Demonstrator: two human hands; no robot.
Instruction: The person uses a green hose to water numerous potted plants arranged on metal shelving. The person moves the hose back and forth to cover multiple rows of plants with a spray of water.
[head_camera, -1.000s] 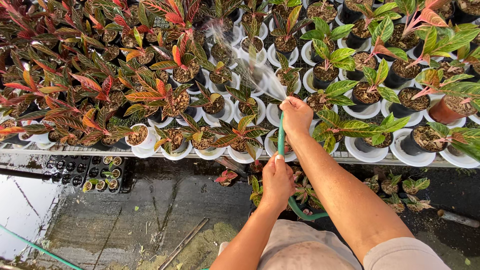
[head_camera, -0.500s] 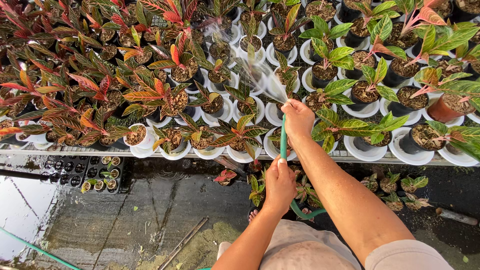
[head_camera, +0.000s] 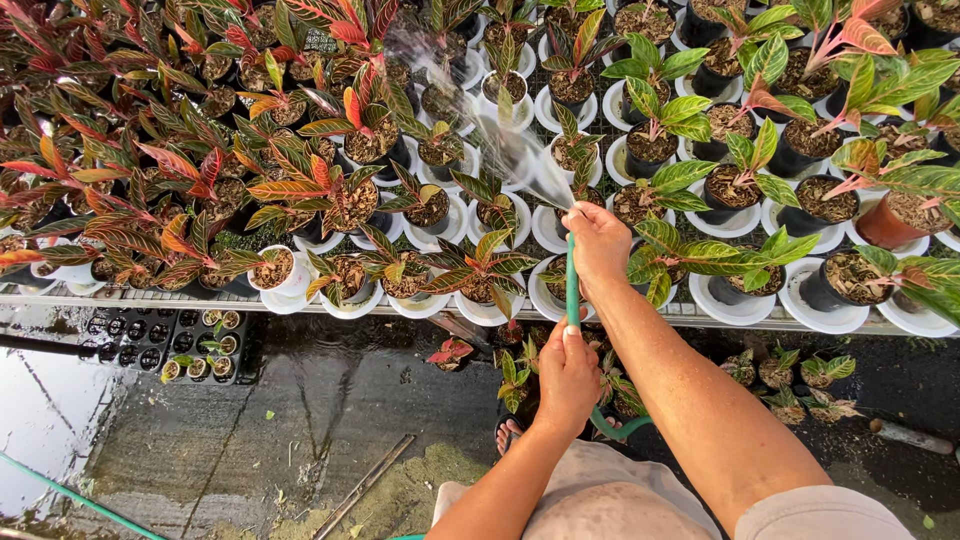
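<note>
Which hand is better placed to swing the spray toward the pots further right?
Right. The right hand grips the hose at its spraying end, over the pots. The left hand holds the hose lower down, below the bench edge, so it probably only supports.

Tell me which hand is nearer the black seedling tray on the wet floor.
Left. The left hand grips the green hose low, over the floor, to the right of the seedling tray. The right hand grips the hose end higher, over the potted plants, farther from the tray.
</note>
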